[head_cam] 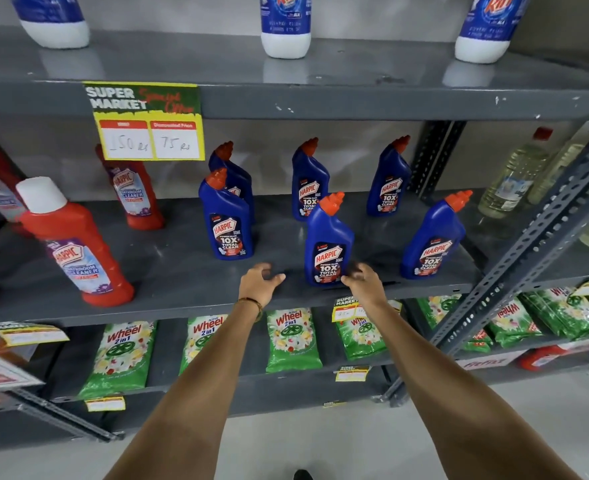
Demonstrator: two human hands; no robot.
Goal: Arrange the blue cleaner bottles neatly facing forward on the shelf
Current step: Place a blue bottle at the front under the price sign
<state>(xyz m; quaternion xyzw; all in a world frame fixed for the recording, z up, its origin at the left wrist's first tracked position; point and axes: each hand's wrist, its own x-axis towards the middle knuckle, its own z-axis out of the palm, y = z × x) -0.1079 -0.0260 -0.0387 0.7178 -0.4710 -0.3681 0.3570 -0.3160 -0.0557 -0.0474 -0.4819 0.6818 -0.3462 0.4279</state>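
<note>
You're hovering both hands at the near edge of the shelf [182, 296]: left hand [256, 282] loose and empty, right hand [362, 277] curled, fingertips just touching the base of the middle front blue bottle [327, 244], not gripping it. It's facing forward near the lip. Plenty of bare shelf between it and the left front bottle [227, 223], so you're getting room to slide.

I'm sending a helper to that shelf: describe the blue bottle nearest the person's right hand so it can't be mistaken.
Find the grey middle shelf, below the yellow price sign. Six blue bottles stand on it; take the front-row middle blue bottle. Unlike its neighbours, it sits at the shelf's front edge with the right hand beside its base.
</note>
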